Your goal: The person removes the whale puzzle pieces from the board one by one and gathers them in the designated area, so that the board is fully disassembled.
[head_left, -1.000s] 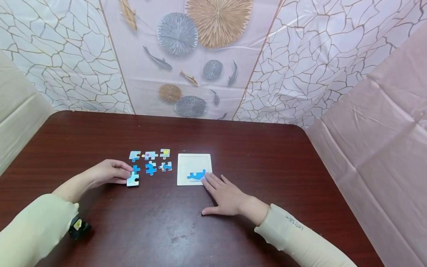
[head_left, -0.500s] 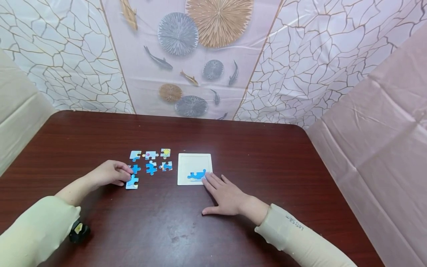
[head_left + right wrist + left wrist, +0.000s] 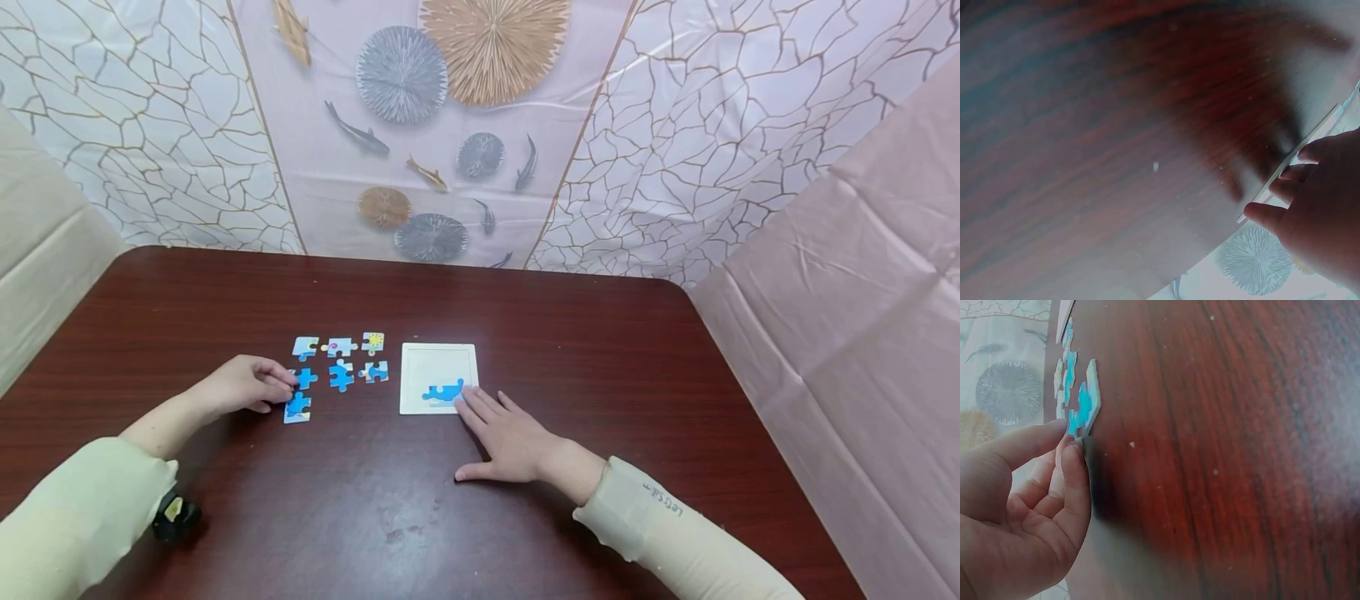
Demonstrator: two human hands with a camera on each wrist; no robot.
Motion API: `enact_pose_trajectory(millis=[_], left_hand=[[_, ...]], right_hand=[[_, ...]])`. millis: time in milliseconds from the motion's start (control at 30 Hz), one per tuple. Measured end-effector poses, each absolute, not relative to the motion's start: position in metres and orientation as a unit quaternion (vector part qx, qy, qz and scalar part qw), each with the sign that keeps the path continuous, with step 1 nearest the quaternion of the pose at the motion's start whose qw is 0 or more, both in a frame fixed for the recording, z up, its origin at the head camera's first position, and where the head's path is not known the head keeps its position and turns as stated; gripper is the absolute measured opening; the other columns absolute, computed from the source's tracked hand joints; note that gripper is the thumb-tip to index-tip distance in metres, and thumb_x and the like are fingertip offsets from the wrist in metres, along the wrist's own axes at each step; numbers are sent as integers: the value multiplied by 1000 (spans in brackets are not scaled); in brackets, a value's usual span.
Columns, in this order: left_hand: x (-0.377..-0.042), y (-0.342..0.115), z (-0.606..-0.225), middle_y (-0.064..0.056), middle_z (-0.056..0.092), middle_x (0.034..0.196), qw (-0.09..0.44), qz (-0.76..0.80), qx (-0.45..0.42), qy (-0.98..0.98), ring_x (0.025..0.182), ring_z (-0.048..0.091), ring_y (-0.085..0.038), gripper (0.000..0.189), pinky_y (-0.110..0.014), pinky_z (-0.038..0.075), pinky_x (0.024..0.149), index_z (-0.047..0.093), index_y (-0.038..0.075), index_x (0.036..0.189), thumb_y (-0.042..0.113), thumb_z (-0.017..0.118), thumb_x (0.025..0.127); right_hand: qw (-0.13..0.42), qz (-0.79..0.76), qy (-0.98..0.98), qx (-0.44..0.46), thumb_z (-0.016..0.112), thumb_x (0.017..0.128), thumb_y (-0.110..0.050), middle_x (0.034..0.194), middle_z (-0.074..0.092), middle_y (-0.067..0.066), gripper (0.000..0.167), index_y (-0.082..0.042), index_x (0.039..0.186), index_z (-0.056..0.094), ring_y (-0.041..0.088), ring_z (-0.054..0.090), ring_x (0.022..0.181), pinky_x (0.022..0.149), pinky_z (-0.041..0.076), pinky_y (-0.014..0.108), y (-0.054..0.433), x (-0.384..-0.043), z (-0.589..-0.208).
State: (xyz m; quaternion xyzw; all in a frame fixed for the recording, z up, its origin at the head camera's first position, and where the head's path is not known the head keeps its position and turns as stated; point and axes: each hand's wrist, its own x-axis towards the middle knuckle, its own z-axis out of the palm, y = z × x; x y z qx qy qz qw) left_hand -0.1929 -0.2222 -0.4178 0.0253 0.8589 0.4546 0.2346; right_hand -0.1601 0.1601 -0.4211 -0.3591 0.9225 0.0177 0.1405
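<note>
My left hand pinches the left edge of a blue-and-white jigsaw piece at the front of a loose group. In the left wrist view, thumb and fingertips meet at the near end of this piece. Just behind it lies a blue jigsaw piece, partly covered by my fingers. Over to the right, a white square puzzle tray holds joined blue pieces along its front side. My right hand rests with straight fingers on the tray's front right corner, hiding that corner.
Several more jigsaw pieces lie between my left hand and the tray, including one with a yellow sun. All of it is on a dark red-brown wooden table. Patterned cloth hangs behind the far edge.
The jigsaw piece in my left hand has gone from tilted to nearly flat, uncovering more of the blue piece behind it. My right hand stays on the tray.
</note>
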Motion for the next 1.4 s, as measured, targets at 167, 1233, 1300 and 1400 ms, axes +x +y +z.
enact_pose_trajectory(millis=[167,1233,1300,1400], left_hand=[[-198,-218,-411,-9,70,98,231,465,26,854,83,62,-12,43,-26,57,72,55,-8,118,23,63,89],[-215,-95,-415,-26,53,129,343,562,105,746,109,61,-27,48,-34,52,91,43,-10,132,17,53,95],[-215,-93,-415,-26,52,130,343,557,110,748,112,59,-30,48,-36,51,92,43,-10,132,18,53,95],[-215,-90,-415,-26,52,131,343,555,109,750,115,58,-31,47,-36,51,93,43,-10,132,18,53,95]], right_hand=[[142,19,923,-358,45,83,-70,157,14,10,95,-8,150,18,22,13,146,116,19,50,160,-160,-421],[136,23,923,-359,45,82,-72,157,14,10,96,-8,150,18,23,13,146,116,20,50,161,-161,-426],[137,23,923,-358,45,82,-71,157,14,10,97,-8,150,18,22,13,146,116,20,50,160,-161,-426],[139,22,923,-358,45,82,-71,157,14,10,97,-8,150,18,22,13,146,116,20,51,160,-161,-426]])
